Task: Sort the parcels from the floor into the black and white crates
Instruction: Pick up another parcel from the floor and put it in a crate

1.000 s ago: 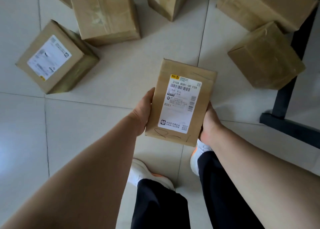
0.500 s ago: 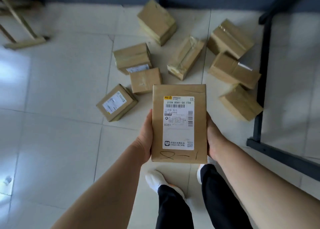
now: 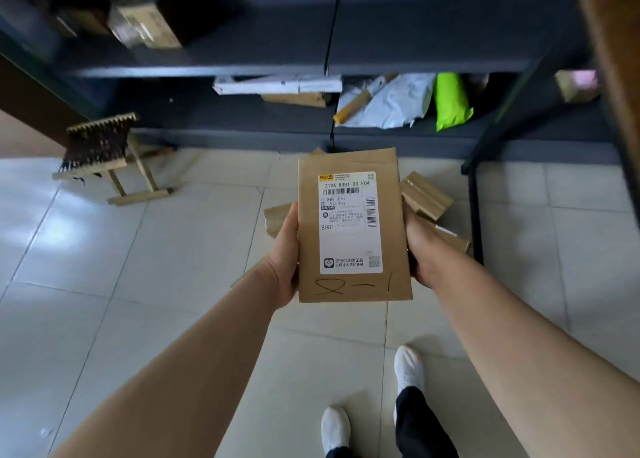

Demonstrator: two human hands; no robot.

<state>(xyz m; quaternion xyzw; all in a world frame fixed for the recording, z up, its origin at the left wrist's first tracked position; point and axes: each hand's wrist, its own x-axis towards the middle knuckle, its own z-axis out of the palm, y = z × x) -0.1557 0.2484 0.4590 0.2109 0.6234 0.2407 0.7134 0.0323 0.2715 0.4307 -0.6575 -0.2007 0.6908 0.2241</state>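
While both arms stretch out mid-frame, the brown parcel (image 3: 353,225) is held up dead center, label facing the camera with a pen scrawl under it. The left hand (image 3: 282,260) grips its left edge and the right hand (image 3: 420,249) grips its right edge, fingers tucked behind. The other parcels (image 3: 426,194) lie on the tile floor (image 3: 156,267) just behind it, below the dark shelf (image 3: 398,62) across the top.
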